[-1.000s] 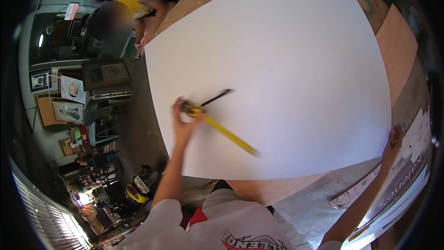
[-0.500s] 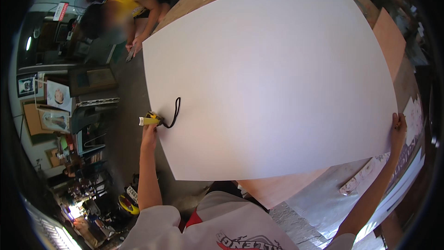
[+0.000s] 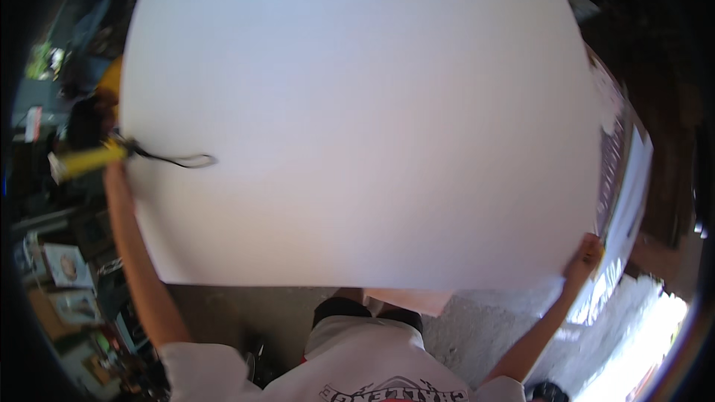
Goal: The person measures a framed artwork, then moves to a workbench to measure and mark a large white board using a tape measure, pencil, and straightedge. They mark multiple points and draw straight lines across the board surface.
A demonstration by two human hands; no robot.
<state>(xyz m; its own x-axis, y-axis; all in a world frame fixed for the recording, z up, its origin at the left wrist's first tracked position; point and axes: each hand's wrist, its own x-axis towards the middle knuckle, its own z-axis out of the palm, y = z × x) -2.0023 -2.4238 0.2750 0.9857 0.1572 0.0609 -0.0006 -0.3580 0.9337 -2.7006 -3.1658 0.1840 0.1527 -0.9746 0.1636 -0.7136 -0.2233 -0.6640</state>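
Observation:
A large white board (image 3: 357,126), thin and sheet-like, spans most of the view in front of me. My left hand (image 3: 116,173) is closed at the board's left edge, its fingers partly hidden. In the same grip is what looks like a yellow tape measure (image 3: 89,161), blurred, sticking out to the left. Its black strap (image 3: 179,160) lies over the board's face. Near the lower right corner, my right hand (image 3: 587,251) is closed around the right edge, with the fingers behind the board mostly out of sight.
A person in yellow (image 3: 112,82) is partly hidden beyond the board's left edge. Framed pictures (image 3: 68,265) stand at the lower left. A brown sheet (image 3: 410,300) shows below the board, and printed sheets (image 3: 614,156) lie beyond its right side.
The board has swung level and come up closer, covering the wooden table behind it. My left hand has moved left and up with the tape measure; the right hand has moved left and lower.

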